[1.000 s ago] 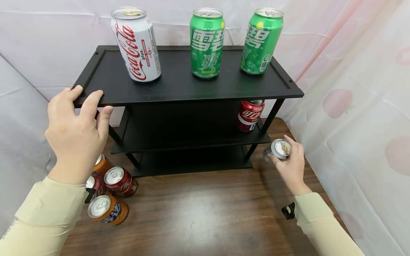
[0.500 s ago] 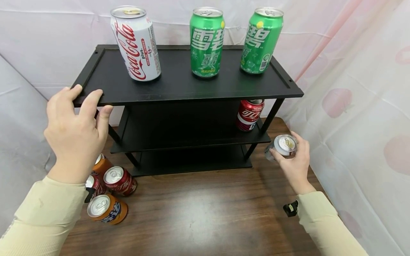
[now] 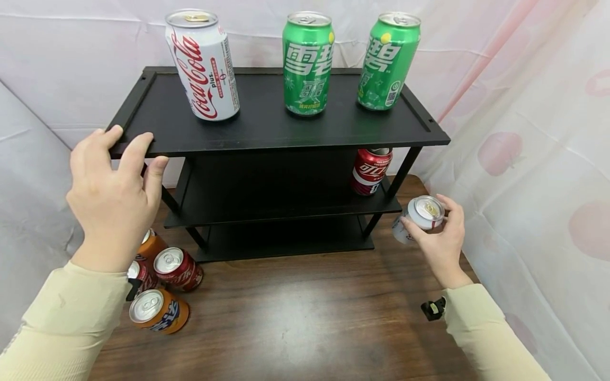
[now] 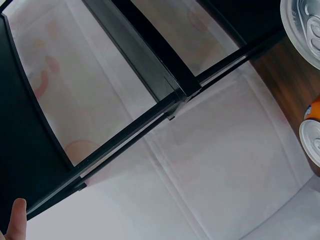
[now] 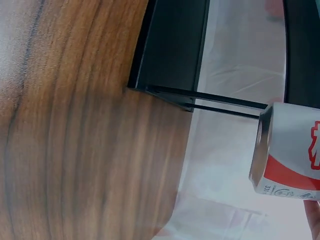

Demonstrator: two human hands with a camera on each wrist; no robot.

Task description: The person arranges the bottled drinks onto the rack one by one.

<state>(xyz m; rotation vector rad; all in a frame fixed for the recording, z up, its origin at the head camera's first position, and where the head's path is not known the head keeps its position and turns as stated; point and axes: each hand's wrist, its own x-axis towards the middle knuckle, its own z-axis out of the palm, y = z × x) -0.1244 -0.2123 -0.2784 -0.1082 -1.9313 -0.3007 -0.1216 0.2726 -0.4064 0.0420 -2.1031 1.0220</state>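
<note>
In the head view my right hand (image 3: 440,241) holds a silver-white can (image 3: 424,211) upright-ish beside the shelf's right end, thumb on one side and fingers on the other. The right wrist view shows this can (image 5: 292,150) with a red band and red lettering, its bottom rim raised off the wood. My left hand (image 3: 114,196) grips the left front corner of the black three-tier shelf (image 3: 267,132), fingertips on the top board and thumb at the front edge. On that board stand a white Coca-Cola can (image 3: 205,74) and two green cans (image 3: 308,69).
A red can (image 3: 371,172) stands at the right of the middle tier. Several orange and red cans, among them an orange can (image 3: 164,312), cluster on the wooden table (image 3: 295,317) below my left hand. Pale curtains (image 3: 524,174) hang behind and at both sides.
My right hand has moved slightly to the right and upward with the silver-white can, which has turned to show some red. The left hand stays on the shelf corner.
</note>
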